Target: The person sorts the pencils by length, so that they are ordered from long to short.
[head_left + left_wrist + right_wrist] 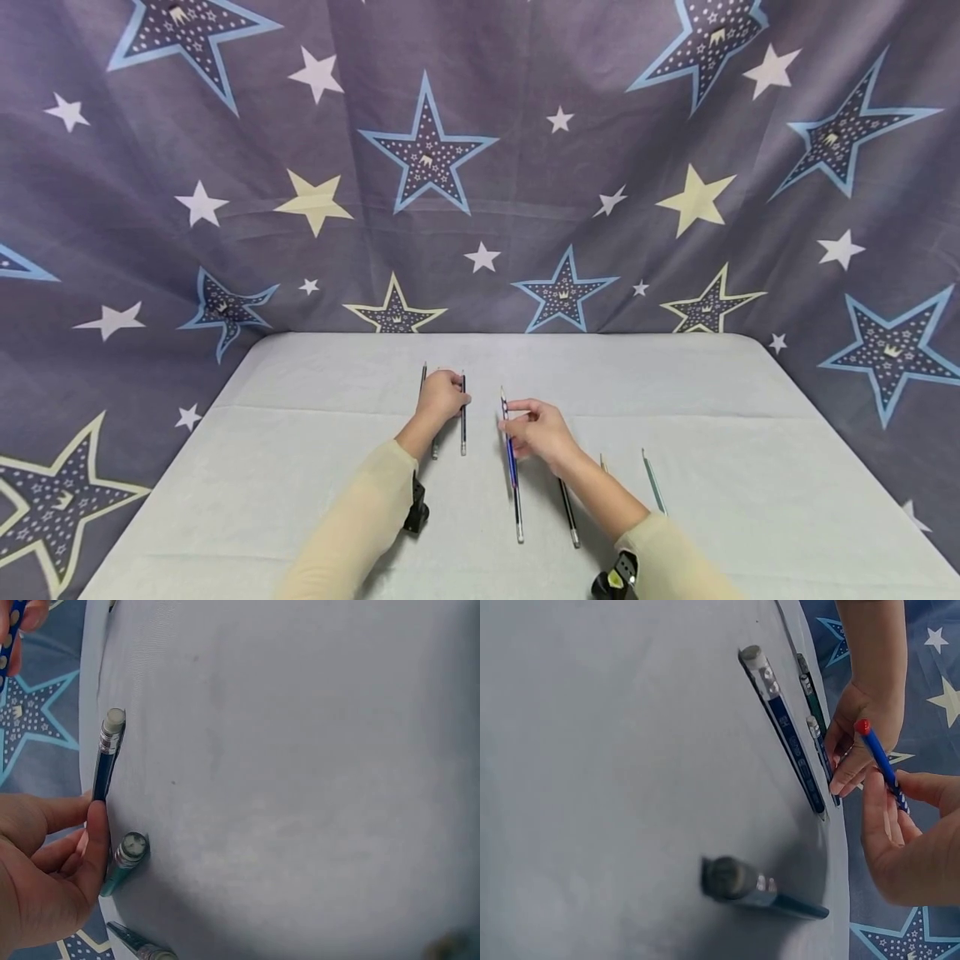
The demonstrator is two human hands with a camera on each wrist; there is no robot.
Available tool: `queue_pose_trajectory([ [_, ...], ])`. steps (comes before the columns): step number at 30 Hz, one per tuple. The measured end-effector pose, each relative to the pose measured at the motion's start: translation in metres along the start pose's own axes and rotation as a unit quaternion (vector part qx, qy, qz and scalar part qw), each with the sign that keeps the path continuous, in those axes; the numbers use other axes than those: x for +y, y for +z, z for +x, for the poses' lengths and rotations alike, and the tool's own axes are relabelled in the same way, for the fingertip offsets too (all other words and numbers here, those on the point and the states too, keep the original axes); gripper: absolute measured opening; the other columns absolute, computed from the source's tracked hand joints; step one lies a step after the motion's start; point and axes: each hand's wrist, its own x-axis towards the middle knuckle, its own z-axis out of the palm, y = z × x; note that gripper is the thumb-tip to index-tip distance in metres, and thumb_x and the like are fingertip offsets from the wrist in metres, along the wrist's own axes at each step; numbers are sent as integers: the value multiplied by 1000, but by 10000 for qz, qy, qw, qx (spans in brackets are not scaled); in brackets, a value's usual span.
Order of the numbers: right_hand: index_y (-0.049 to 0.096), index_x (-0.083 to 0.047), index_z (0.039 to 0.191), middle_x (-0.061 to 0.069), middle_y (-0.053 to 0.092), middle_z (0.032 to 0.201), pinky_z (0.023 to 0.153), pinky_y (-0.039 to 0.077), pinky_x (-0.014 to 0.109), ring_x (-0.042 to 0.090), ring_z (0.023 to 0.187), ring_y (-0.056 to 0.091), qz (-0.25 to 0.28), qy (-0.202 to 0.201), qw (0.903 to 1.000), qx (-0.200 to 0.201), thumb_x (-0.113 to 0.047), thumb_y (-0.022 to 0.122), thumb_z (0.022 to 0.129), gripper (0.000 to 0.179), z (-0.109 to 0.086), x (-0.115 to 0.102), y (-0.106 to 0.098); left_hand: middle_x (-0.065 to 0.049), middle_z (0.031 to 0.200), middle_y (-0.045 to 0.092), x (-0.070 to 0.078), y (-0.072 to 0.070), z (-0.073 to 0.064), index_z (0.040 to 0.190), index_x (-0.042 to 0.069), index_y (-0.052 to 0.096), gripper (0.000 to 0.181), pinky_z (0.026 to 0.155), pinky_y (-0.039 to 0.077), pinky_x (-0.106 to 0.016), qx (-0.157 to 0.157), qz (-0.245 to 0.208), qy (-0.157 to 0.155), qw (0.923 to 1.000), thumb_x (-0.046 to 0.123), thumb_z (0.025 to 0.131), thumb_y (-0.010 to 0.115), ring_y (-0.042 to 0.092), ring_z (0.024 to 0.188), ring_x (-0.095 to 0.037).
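My left hand (441, 395) pinches a dark pencil (463, 425) between thumb and finger at the table's far middle. Its metal ferrule and eraser (113, 724) point toward the camera in the left wrist view. A green pencil (116, 879) lies beside that hand. Slightly nearer and to the right, my right hand (542, 433) holds a slim blue pencil (512, 461) with a dotted grip. The blue pencil's red end (863, 727) shows in the right wrist view. Below it in the head view lies a dark eraser-tipped pencil (518, 515).
Left of the left hand lies another dark pencil (423, 375). A dark pencil (569, 515) lies under the right forearm, with a pale pencil tip (603, 461) behind it. Farther right is a green pencil (654, 482). A star-patterned cloth (525, 192) hangs behind the white-covered table (300, 467).
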Motion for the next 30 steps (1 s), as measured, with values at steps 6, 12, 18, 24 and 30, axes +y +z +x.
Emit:
queue_pose_trajectory([
  [6,54,5,120,7,57,78,62,59,39,16,58,56,-104,38,9999,84,-3,63,84,38,14,8,-2,-12,98,67,0,1,-1,112,-1,63,36,48,52,-16,14,169,9,9999,4,78,72,61,57,-10],
  [12,56,1,120,6,57,79,59,59,37,15,58,56,-75,125,9996,223,-7,67,83,40,36,25,-3,-12,97,66,2,-1,-3,112,-3,62,36,49,52,-17,8,295,87,9995,5,78,71,61,56,-10],
  [18,58,-2,117,6,56,78,57,59,33,17,59,57,-133,120,9992,345,-8,67,82,37,42,24,-1,-12,98,66,2,-2,-3,112,-3,62,36,52,53,-18,-3,394,132,9991,6,78,72,62,60,-12],
  [24,58,-2,117,5,56,76,55,58,32,16,58,57,-147,96,9992,360,-7,67,82,36,44,20,3,-12,97,66,4,-2,-4,112,-2,62,38,53,53,-19,37,533,154,9985,7,77,72,64,61,-13],
  [30,58,-2,117,5,56,76,56,58,31,16,58,57,-194,104,9990,378,-7,67,82,36,49,17,6,-11,98,67,6,-2,-6,112,-1,63,38,63,56,-23,69,765,218,9968,9,77,73,65,72,-16],
])
